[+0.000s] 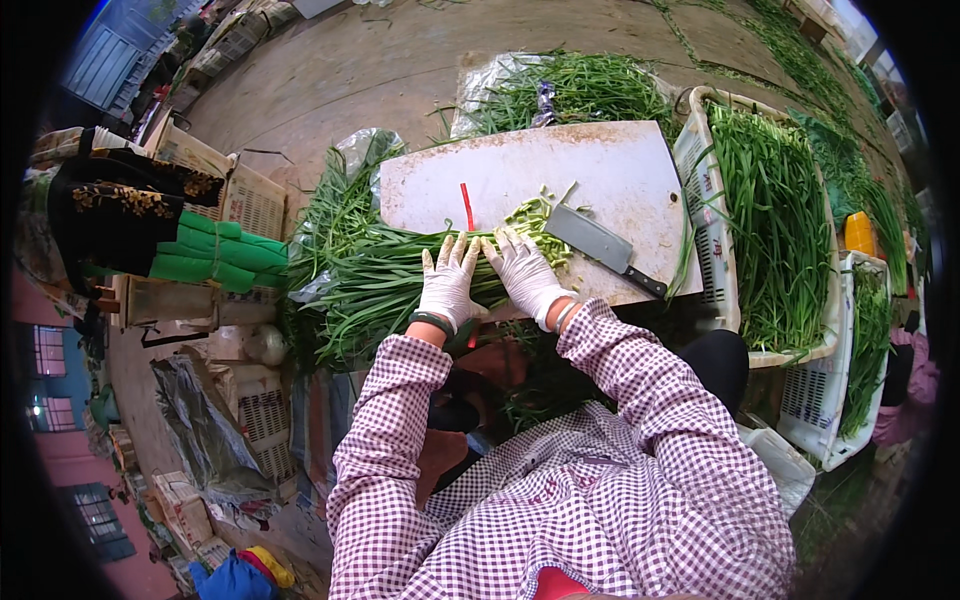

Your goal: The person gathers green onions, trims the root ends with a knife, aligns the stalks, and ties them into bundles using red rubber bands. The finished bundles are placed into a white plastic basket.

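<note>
My left hand (pixel 448 285), in a white glove, lies flat with spread fingers on a bunch of long green leafy stalks (pixel 375 274), which look like garlic chives. Beside it my right hand (pixel 525 276), also gloved, rests over the pale stalk ends of the same bunch, fingers extended. Under the bunch is a worn white cutting board (pixel 540 161). A red strip (pixel 466 206) sticks out beyond the bunch's far side. Short cut stalk ends (pixel 534 214) are scattered by my right fingertips. A cleaver (pixel 592 238) with a black handle lies to their right, blade towards the cut ends.
A white plastic crate (pixel 721 247) full of green stalks (pixel 776 232) stands right of the board. More stalks (pixel 585 86) lie beyond it on plastic sheeting. Further right is a second filled crate (pixel 814 409). Green wrapped rolls (pixel 217 251) and a black cloth (pixel 112 217) rest on crates at left.
</note>
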Tool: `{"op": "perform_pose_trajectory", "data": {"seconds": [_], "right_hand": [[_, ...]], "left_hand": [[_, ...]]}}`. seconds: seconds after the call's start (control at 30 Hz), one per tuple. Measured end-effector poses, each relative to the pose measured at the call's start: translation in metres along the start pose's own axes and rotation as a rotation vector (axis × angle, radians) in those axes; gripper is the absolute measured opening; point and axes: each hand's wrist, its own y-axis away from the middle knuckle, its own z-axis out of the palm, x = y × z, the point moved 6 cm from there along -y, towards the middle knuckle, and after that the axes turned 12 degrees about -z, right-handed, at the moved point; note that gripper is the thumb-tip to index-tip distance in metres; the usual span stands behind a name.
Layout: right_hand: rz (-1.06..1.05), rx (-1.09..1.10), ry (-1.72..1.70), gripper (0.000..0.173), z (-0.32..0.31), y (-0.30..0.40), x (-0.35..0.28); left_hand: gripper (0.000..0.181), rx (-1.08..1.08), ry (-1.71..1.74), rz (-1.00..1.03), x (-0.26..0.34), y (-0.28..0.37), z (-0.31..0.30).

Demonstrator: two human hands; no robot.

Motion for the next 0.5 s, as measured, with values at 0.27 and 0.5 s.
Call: {"op": "perform_pose_trajectory", "data": {"seconds": [0.27, 0.5], "right_hand": [[-0.048, 0.019, -0.115, 0.067, -0.013, 0.002, 0.004], [-0.049, -0.045, -0.173, 0.087, -0.021, 0.000, 0.005]], "left_hand": [[0.122, -0.055, 0.069, 0.113, -0.013, -0.001, 0.008], [0.124, 0.010, -0.048, -0.005, -0.003, 0.003, 0.009]]}}
